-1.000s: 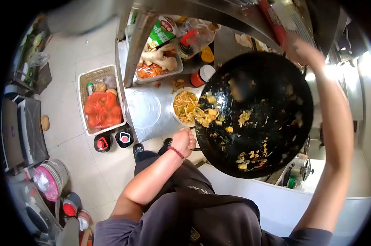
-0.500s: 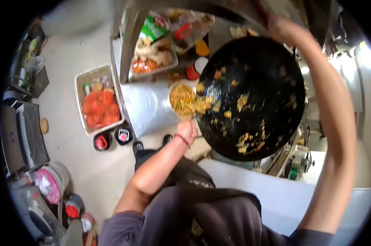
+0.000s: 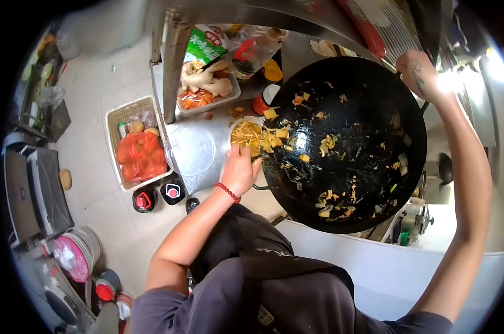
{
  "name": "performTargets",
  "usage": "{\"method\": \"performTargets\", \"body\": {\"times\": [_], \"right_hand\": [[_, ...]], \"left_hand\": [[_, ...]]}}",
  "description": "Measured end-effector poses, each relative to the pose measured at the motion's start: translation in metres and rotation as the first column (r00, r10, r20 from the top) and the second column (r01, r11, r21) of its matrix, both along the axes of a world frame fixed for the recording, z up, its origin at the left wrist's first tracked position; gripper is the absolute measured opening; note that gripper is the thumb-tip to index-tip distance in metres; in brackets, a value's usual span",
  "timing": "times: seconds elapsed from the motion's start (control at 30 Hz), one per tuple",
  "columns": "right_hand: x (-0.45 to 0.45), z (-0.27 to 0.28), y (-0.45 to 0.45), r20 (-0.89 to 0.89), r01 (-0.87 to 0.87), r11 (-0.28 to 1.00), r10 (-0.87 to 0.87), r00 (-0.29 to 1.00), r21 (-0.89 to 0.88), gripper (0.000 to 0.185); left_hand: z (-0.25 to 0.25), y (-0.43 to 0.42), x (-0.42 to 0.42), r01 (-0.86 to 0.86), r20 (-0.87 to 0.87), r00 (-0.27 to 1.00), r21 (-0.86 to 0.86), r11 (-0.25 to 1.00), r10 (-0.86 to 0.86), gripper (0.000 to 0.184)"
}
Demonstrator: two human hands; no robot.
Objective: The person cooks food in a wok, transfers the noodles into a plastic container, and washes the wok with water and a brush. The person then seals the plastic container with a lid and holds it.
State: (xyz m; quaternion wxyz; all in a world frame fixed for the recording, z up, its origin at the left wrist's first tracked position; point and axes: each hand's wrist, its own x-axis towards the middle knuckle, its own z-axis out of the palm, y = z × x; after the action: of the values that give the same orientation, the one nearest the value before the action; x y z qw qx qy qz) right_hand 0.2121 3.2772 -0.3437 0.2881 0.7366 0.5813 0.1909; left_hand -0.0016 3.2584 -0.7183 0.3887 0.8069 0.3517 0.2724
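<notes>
A large black wok (image 3: 341, 172) is tilted, its left edge over a round bowl (image 3: 236, 127) of noodles. Bits of food stick to its dark inside, and yellow pieces (image 3: 274, 138) lie at the edge by the bowl. My left hand (image 3: 240, 171), with a red bead bracelet, is at the near side of the bowl, fingers and thumb around its rim. The wok's left handle (image 3: 260, 187) sticks out just right of that hand, untouched. Beyond the wok's upper right edge is my right hand (image 3: 416, 71), curled closed; what it holds is hidden.
Left of the bowl lies a clear round lid (image 3: 192, 149). Behind stand a red jar with white lid (image 3: 265, 100), a tub (image 3: 210, 101) with ginger and a bottle (image 3: 252, 54). A metal shelf (image 3: 274, 18) crosses above. On the floor is a basket (image 3: 118, 161).
My left hand has left the wok's left handle and moved left onto the bowl. My right hand has shifted slightly right and down. The food at the wok's left edge remains beside the bowl.
</notes>
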Motion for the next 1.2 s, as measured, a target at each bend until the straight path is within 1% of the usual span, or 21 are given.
{"method": "performTargets", "body": {"times": [0.07,0.1,0.13,0.2,0.27,0.3,0.37,0.47,0.53,0.63,0.73,0.77,0.8,0.87,0.9,0.93,1.0,1.07,1.13,1.17,1.2], "right_hand": [[0.0,0.01,-0.01,-0.045,-0.143,0.989,0.145,0.988,0.041,0.008],[0.0,0.014,-0.016,-0.062,-0.213,0.975,0.217,0.974,0.06,0.01],[0.037,0.015,-0.013,-0.022,-0.197,0.977,0.199,0.98,0.082,0.01],[0.029,0.014,-0.018,-0.039,-0.171,0.983,0.174,0.984,0.073,0.011],[0.023,0.011,-0.019,-0.055,-0.145,0.987,0.148,0.987,0.064,0.012],[0.022,0.009,-0.018,-0.036,-0.133,0.989,0.135,0.99,0.066,0.011],[0.027,0.006,-0.018,-0.026,-0.111,0.992,0.113,0.993,0.067,0.011],[0.039,0.002,-0.015,0.031,-0.033,0.999,0.034,0.999,-0.02,0.011],[0.049,-0.002,-0.021,-0.01,-0.088,0.996,0.088,0.996,-0.003,0.01],[0.051,-0.011,-0.038,-0.067,0.004,0.999,0.0,0.998,0.05,0.01],[0.06,-0.019,-0.048,-0.09,-0.051,0.992,0.062,0.994,0.117,0.011],[0.061,-0.019,-0.048,-0.092,-0.042,0.992,0.053,0.994,0.119,0.011],[0.061,-0.018,-0.045,-0.075,0.001,0.996,0.005,0.997,0.086,0.011],[0.063,-0.015,-0.042,-0.054,0.039,0.998,-0.037,0.998,0.052,0.012],[0.064,-0.013,-0.042,-0.046,0.026,0.998,-0.024,0.999,0.053,0.011],[0.065,-0.011,-0.044,-0.037,0.013,0.998,-0.011,0.999,0.054,0.011],[0.063,-0.009,-0.049,-0.07,0.033,0.997,-0.028,0.997,0.068,0.011],[0.069,-0.006,-0.055,-0.104,0.053,0.995,-0.045,0.994,0.081,0.011],[0.084,-0.002,-0.059,-0.097,-0.002,0.997,0.01,0.995,0.081,0.011],[0.086,0.001,-0.059,-0.102,0.006,0.996,0.003,0.995,0.085,0.011],[0.084,0.004,-0.059,-0.096,0.051,0.995,-0.043,0.994,0.089,0.011]], "left_hand": [[0.046,0.021,0.005,0.003,0.156,0.986,0.314,0.949,-0.055,0.021],[0.049,0.03,0.021,0.097,0.166,0.967,0.466,0.879,-0.195,0.028],[0.051,0.039,0.038,0.177,0.152,0.931,0.607,0.775,-0.332,0.035],[0.05,0.046,0.064,0.296,0.052,0.869,0.741,0.603,-0.491,0.038],[0.056,0.052,0.073,0.494,-0.125,0.813,0.665,0.56,-0.569,0.037],[0.059,0.055,0.076,0.499,-0.128,0.81,0.664,0.557,-0.572,0.037],[0.061,0.059,0.081,0.609,-0.275,0.762,0.61,0.506,-0.586,0.037],[0.056,0.057,0.081,0.642,-0.306,0.748,0.559,0.525,-0.589,0.037],[0.046,0.053,0.086,0.642,-0.316,0.748,0.57,0.513,-0.584,0.037],[0.011,0.05,0.105,0.491,-0.222,0.837,0.708,0.508,-0.501,0.029],[0.001,0.058,0.1,0.529,-0.236,0.814,0.678,0.511,-0.531,0.026],[-0.001,0.062,0.095,0.481,-0.193,0.835,0.711,0.513,-0.515,0.025],[-0.001,0.07,0.09,0.543,-0.244,0.81,0.655,0.525,-0.534,0.025],[0.007,0.083,0.087,0.474,-0.162,0.829,0.712,0.519,-0.535,0.026],[0.015,0.084,0.093,0.415,-0.061,0.826,0.739,0.531,-0.56,0.026],[0.026,0.082,0.102,0.416,-0.061,0.825,0.739,0.53,-0.561,0.026],[0.044,0.076,0.124,0.251,0.097,0.834,0.81,0.53,-0.543,0.026],[0.047,0.077,0.138,0.29,0.05,0.843,0.796,0.531,-0.536,0.024],[0.042,0.082,0.144,0.536,-0.25,0.807,0.69,0.486,-0.534,0.022],[0.034,0.088,0.144,0.533,-0.267,0.808,0.71,0.46,-0.525,0.02],[0.042,0.088,0.135,0.536,-0.257,0.813,0.679,0.501,-0.522,0.02]]}}
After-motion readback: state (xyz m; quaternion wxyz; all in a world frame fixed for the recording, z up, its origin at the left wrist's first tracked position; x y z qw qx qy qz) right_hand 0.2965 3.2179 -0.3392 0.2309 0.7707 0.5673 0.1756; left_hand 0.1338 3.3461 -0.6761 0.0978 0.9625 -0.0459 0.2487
